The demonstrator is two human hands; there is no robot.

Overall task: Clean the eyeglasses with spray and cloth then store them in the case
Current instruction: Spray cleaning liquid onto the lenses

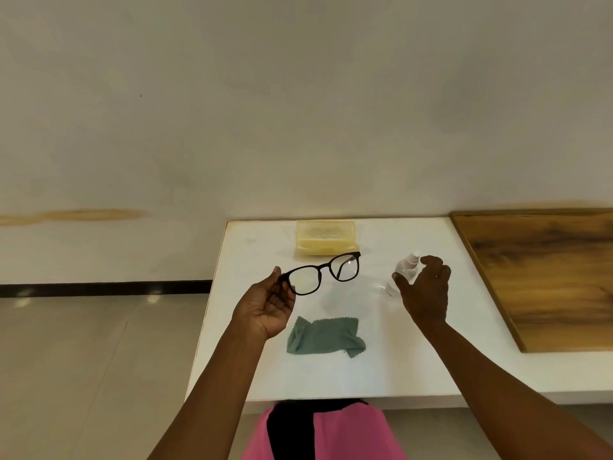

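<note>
Beneath our left hand (265,305) is lying the soft cloth (324,336); its fingers are pinching the light, fragile eyeglasses (323,273) by the frame's end, lenses untouched. Our right hand (423,290) is curling around the slippery spray bottle (406,267).

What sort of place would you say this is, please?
Probably a plain indoor room with a worktable: a white tabletop against a bare pale wall, a tiled floor, and a wood-grain board beside it.

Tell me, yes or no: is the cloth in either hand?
No. The cloth lies on the table, while the left hand holds the eyeglasses.
</note>
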